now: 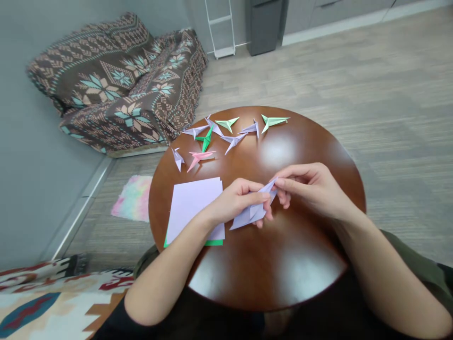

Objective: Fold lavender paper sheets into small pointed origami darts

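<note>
A partly folded sheet of lavender origami paper is held above the table, between both hands. My left hand is closed on its middle, thumb on top and fingers underneath. The thumb and fingertips of my right hand pinch its pointed upper right tip. A stack of square paper, lavender on top with a green edge below, lies beside my left wrist and is partly covered by my forearm.
Several folded paper birds stand at the far side of the round brown table, among them a pink bird, a dark green bird and a pale green bird. A patterned sofa stands beyond, left.
</note>
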`<state>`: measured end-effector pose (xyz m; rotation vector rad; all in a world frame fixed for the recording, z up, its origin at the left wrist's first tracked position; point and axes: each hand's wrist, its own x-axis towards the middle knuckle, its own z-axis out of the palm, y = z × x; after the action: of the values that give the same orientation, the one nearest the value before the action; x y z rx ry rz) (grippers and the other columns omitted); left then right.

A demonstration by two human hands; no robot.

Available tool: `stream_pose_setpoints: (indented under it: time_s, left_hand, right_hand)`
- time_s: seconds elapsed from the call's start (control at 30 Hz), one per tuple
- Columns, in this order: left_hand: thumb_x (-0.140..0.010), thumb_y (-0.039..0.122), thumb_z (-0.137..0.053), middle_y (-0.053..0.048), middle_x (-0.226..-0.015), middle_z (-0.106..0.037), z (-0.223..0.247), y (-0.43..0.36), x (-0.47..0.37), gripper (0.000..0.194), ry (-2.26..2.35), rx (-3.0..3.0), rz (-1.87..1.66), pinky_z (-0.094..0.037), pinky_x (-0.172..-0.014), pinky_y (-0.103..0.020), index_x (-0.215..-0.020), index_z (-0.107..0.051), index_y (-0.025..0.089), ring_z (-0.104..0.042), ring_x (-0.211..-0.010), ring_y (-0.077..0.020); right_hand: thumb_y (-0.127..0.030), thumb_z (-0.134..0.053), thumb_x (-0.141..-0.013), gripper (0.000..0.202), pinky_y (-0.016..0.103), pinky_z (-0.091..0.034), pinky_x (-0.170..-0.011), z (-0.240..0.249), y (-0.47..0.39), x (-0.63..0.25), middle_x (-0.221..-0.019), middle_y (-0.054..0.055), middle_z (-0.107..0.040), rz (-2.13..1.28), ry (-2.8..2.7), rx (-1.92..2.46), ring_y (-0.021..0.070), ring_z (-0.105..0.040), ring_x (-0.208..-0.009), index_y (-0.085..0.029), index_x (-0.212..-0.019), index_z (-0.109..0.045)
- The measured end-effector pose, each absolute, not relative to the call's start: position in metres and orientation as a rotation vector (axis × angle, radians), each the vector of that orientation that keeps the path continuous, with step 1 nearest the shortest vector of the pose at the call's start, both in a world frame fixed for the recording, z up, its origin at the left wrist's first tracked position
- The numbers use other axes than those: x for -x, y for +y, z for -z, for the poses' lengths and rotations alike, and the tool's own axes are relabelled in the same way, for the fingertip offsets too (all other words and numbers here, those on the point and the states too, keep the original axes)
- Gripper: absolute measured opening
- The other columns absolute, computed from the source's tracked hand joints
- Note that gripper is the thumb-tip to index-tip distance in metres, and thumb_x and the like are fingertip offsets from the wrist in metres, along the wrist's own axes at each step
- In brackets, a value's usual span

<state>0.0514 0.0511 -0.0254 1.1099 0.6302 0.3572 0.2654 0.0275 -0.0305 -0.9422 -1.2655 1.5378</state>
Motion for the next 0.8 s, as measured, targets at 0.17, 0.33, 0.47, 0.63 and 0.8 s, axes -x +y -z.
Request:
stream_pose_setpoints:
  time_s: [0.17,0.33,0.47,0.63,0.8]
  left_hand:
    - [-0.087,0.048,-0.074,-0.007,-0.073,-0.074,0.028,0.05,-0.052,0.039,0.661,-1.17,-0.365,-0.051,-0.052,-0.019,-0.078,-0.067,0.011,-0.067,-0.052,-0.0116]
    - [-0.085,0.051,-0.075,-0.007,-0.075,-0.074,0.028,0.048,-0.056,0.041,0.692,-1.196,-0.409,-0.052,-0.051,-0.019,-0.079,-0.067,0.011,-0.067,-0.052,-0.0115]
    - [-0.084,0.051,-0.076,-0.007,-0.074,-0.074,0.027,0.045,-0.06,0.042,0.732,-1.215,-0.449,-0.051,-0.051,-0.019,-0.08,-0.069,0.01,-0.067,-0.052,-0.0113]
    - [-0.086,0.05,-0.075,-0.008,-0.076,-0.075,0.028,0.044,-0.062,0.04,0.725,-1.218,-0.466,-0.051,-0.052,-0.019,-0.08,-0.071,0.01,-0.067,-0.053,-0.0111]
    - [-0.087,0.047,-0.075,-0.008,-0.076,-0.075,0.027,0.044,-0.062,0.038,0.73,-1.209,-0.473,-0.052,-0.052,-0.019,-0.08,-0.071,0.01,-0.068,-0.054,-0.0109]
  right_hand:
    - [-0.033,-0.083,-0.084,0.018,0.021,-0.054,-0.046,0.03,0.027,-0.262,-0.056,0.002,-0.071,-1.493,-1.253,0.985,0.0125,-0.065,-0.046,-0.016,-0.081,-0.08]
    - [-0.031,-0.081,-0.084,0.019,0.022,-0.055,-0.048,0.031,0.027,-0.258,-0.055,0.002,-0.071,-1.392,-1.257,1.027,0.0127,-0.065,-0.045,-0.016,-0.074,-0.077]
    - [-0.026,-0.08,-0.083,0.014,0.022,-0.056,-0.048,0.032,0.026,-0.256,-0.055,0.001,-0.071,-1.371,-1.226,1.039,0.0129,-0.066,-0.045,-0.016,-0.074,-0.075]
    - [-0.021,-0.078,-0.081,0.008,0.021,-0.056,-0.047,0.031,0.026,-0.254,-0.054,0.001,-0.071,-1.333,-1.204,1.069,0.0129,-0.066,-0.045,-0.016,-0.075,-0.076]
    - [-0.017,-0.076,-0.079,0.006,0.021,-0.056,-0.047,0.03,0.026,-0.254,-0.054,0.001,-0.071,-1.319,-1.191,1.08,0.0128,-0.066,-0.044,-0.016,-0.073,-0.076]
